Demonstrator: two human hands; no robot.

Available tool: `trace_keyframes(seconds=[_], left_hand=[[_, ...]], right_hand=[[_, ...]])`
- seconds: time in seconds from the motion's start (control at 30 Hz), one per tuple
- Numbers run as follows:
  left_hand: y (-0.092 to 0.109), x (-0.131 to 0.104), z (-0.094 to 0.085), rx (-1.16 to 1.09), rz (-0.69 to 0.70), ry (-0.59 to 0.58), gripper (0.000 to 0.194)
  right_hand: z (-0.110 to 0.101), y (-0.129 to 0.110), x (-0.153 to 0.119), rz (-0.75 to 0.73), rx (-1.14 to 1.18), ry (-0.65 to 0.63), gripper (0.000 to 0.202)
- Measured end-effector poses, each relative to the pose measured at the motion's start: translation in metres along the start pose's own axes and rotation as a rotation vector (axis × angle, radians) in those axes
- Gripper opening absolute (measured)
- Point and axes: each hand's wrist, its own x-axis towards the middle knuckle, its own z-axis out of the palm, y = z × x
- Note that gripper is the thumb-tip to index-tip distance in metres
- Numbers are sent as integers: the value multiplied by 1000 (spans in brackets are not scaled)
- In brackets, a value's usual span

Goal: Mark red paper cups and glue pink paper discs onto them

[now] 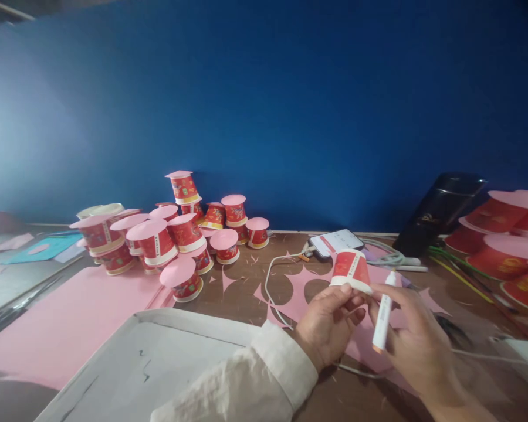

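Note:
A red paper cup [351, 267] with a white stripe and pale rim is upside down in front of me, rim toward my hands. My left hand [334, 322] is closed on its rim, thumb on the near edge. Fingers of my right hand [418, 340] reach the right side of that rim. A white pen-like tube with a pale tip and orange end [382, 322] is tucked in my right hand, tip up. Behind the cup lies a phone [337, 242] with a lit screen. Pink paper with round holes cut out [297, 293] lies under and beside my hands.
Upside-down red cups topped with pink paper [152, 240] are stacked at left; more cups [506, 246] stand at right. Pink sheets [66, 316], a white board [158, 357], a black bottle [435, 211] and a white cable [268, 281] surround the work spot. A blue wall [268, 117] stands behind.

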Motion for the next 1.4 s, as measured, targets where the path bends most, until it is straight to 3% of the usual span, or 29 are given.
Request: trace_keyframes(seconds=[0.27, 0.47, 0.6, 0.8, 1.03, 1.4], left_hand=[[1, 0, 3, 117, 27, -26, 30], [2, 3, -1, 65, 46, 114, 30], [2, 4, -4, 51, 43, 137, 27], [1, 3, -3, 79, 43, 132, 29], [-2, 0, -2, 152, 54, 121, 36], [-8, 5, -10, 254, 103, 72, 39]], right_hand=[[-1, -6, 3, -78, 33, -18, 34], [-8, -19, 7, 60, 33, -21, 33], [-10, -25, 6, 182, -8, -29, 32], [-11, -24, 4, 106, 27, -19, 25], [-9, -22, -2, 282, -23, -7, 25], [-7, -19, -3, 213, -57, -3, 23]])
